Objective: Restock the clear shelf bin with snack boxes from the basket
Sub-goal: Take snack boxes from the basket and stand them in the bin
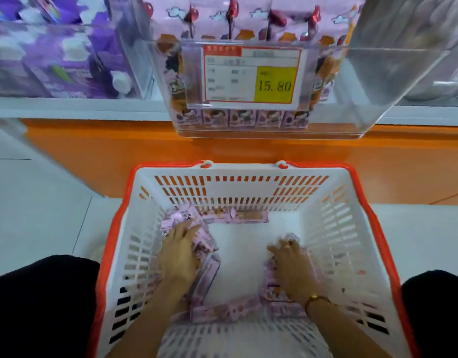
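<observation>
White slotted plastic basket (333,228) with an orange-red rim sits on the floor at 6 o'clock of the view, directly below the clear plastic shelf bin (377,81) at 12 o'clock. Both hands are down inside the basket. The left hand (177,251) rests on a cluster of pink snack boxes (207,270) at 9 o'clock of the basket floor, fingers spread over them; whether they curl under a box cannot be told. The right hand (292,262) lies on another pink cluster at 3 o'clock, fingers bent over the top box, apparently gathering it; a firm hold is not confirmed. More boxes lie along the far and near walls. The bin already carries upright pink boxes behind its yellow-patched price label (251,76), with free room on its right side.

Risks, as judged: scooping several loose boxes per hand may shed one on the lift; a box could also catch the bin's front lip or topple the standing rows.
</observation>
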A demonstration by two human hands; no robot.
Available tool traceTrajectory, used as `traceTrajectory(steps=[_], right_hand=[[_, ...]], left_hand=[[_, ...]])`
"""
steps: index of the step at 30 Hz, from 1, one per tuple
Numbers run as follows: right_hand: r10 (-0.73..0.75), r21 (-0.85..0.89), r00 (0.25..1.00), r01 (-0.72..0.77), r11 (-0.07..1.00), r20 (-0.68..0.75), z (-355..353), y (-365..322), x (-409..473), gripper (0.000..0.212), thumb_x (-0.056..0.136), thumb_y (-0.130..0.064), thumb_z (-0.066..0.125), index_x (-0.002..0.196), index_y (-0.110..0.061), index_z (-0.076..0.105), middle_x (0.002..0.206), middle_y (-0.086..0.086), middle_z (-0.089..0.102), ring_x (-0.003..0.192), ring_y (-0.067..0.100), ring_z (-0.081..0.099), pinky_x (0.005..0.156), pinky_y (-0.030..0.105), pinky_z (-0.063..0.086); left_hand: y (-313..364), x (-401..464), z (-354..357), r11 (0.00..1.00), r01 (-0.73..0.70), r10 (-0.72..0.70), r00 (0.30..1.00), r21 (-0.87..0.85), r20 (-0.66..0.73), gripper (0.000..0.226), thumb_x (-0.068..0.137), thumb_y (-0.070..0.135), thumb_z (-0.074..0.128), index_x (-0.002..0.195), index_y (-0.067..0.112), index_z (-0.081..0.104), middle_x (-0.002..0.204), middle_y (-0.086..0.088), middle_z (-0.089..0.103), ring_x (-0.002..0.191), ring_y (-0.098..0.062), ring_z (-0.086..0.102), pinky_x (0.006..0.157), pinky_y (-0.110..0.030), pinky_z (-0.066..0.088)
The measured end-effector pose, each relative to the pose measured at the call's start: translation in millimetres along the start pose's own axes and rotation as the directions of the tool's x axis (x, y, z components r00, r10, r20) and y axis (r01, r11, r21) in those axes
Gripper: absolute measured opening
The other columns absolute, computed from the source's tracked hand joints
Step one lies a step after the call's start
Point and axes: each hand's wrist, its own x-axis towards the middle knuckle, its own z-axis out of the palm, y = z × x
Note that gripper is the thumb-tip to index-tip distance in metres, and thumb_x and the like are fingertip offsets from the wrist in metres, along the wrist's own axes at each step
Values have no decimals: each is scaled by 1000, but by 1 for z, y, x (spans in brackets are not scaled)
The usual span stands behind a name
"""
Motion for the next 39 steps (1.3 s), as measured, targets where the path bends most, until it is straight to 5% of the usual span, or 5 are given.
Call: traceTrajectory(steps=[13, 19, 24, 31, 39], right_hand=[[-41, 257, 997, 22, 966, 67, 15, 15, 41, 55, 83, -14, 62, 135, -18, 48, 130, 2, 49, 120, 20, 43, 97, 28, 40], [100, 653, 953, -270, 707, 286, -5, 6, 40, 19, 89, -32, 64, 94, -15, 69, 87, 1, 65, 85, 22, 61, 77, 28, 48], [-119, 797, 794, -567, 206, 596, -77, 9, 44, 16, 90, -19, 63, 104, -12, 58, 96, 6, 61, 84, 18, 56, 77, 26, 47], [-258, 567, 785, -139, 812, 563, -205, 17, 24, 55, 79, -21, 76, 125, -17, 46, 121, 4, 56, 106, 19, 58, 82, 23, 53], [-376, 669, 924, 324, 669, -72, -343, 26, -83, 36, 61, -52, 78, 83, -26, 68, 79, -4, 72, 67, -1, 61, 62, 13, 49]], left_hand=[[0, 41, 11, 798, -367, 262, 926, 477, 274, 47, 90, 40, 55, 133, 24, 48, 134, 1, 45, 124, -21, 35, 103, -35, 27], [24, 21, 1, 983, -117, 119, 993, -142, 5, 41, 86, 47, 60, 120, 26, 61, 113, 11, 60, 106, -14, 51, 90, -29, 42], [61, 8, -39, 354, 331, -95, 943, -875, 319, 17, 86, 27, 63, 98, 15, 62, 63, 19, 69, 60, 4, 64, 53, -9, 47], [100, -5, -114, 217, 355, 229, 887, -909, 401, 28, 67, 42, 63, 87, 24, 69, 67, 17, 70, 64, 1, 62, 64, -23, 52], [152, -36, -220, 248, 21, 445, 885, -968, 133, 25, 72, 45, 70, 89, 29, 76, 95, 0, 75, 90, -16, 70, 76, -27, 55]])
